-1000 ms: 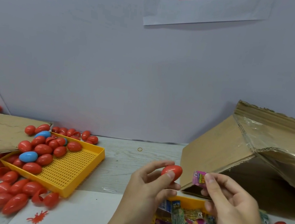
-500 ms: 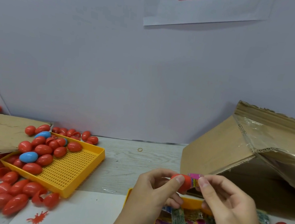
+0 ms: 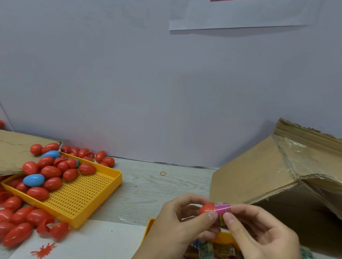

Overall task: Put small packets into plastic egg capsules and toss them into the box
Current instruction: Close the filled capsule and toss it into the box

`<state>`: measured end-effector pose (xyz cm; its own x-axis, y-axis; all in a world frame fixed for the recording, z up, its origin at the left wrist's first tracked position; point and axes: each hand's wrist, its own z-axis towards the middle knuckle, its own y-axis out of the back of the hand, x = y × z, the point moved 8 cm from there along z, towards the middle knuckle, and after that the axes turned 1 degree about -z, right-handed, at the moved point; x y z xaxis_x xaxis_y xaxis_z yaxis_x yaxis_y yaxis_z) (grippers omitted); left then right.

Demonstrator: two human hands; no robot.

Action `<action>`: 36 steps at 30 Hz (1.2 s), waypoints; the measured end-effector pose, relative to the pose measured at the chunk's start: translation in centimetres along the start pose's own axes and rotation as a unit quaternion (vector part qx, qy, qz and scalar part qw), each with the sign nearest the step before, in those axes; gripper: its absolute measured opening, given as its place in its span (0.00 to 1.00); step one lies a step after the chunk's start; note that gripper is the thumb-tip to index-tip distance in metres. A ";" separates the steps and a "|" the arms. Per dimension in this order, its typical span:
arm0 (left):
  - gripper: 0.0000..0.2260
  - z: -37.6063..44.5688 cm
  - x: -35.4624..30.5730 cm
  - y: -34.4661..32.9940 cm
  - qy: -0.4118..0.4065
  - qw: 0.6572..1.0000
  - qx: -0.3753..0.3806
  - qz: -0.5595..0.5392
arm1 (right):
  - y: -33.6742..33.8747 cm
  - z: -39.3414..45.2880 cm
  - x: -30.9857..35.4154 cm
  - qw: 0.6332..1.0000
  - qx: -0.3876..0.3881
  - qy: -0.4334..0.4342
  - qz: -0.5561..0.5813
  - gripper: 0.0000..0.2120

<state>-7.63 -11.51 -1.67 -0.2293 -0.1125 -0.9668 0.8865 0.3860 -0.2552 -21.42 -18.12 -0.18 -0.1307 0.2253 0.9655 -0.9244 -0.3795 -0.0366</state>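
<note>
Both hands' fingers (image 3: 209,217) pinch red capsule (image 3: 207,208) and pink packet (image 3: 222,208) together.

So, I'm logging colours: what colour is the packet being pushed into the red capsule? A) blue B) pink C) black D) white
B: the packet pinched by the right hand against the red capsule held in the left hand is bright pink.

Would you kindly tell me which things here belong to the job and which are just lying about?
In use: red capsule, pink packet, left hand, right hand, packet tray, cardboard box.
Lying about: rubber band, red splat toy, wall paper.
</note>
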 end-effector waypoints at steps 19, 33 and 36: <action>0.16 -0.4 -0.8 0.1 -0.047 0.993 -0.003 0.111 | 0.1 -0.4 0.6 1.000 -0.025 -0.006 -0.010 0.16; 0.13 -0.4 -1.0 0.2 -0.057 0.984 -0.023 0.166 | 0.7 -0.4 0.6 0.997 -0.057 -0.043 0.009 0.09; 0.12 -0.4 -1.0 0.0 -0.056 0.983 -0.020 0.172 | 0.4 -0.4 0.5 0.998 -0.045 -0.048 0.014 0.11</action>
<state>-7.52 -10.99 -0.70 0.1296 -0.0684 -0.9892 0.8863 0.4552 0.0847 -21.97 -17.80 0.20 -0.1257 0.1271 0.9839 -0.9499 -0.3015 -0.0824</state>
